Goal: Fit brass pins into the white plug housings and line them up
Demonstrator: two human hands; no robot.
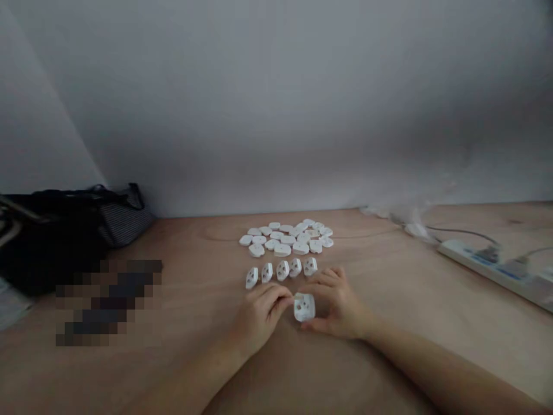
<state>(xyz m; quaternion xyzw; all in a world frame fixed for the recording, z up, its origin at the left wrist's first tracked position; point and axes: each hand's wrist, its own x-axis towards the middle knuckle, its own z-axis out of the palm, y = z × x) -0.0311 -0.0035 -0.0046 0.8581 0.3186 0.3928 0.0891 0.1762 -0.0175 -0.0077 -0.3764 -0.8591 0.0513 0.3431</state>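
A small white plastic piece [305, 308] with dark holes in its face is between my hands. My right hand [339, 305] grips it from the right, thumb below and fingers above. On its left edge, the closed fingertips of my left hand [264, 311] meet the piece; whether they pinch something small is hidden. Just beyond my hands, several similar pieces [283, 270] stand on edge in a row. Behind that row lies a loose cluster of more white pieces [287, 240].
The wooden table [203, 357] meets a pale wall. A black bag [56, 236] stands at the left, near a pixelated dark object [112, 302]. At the right lie a white power strip [492, 271] with plugs and cables, and clear plastic wrap [410, 222] by the wall.
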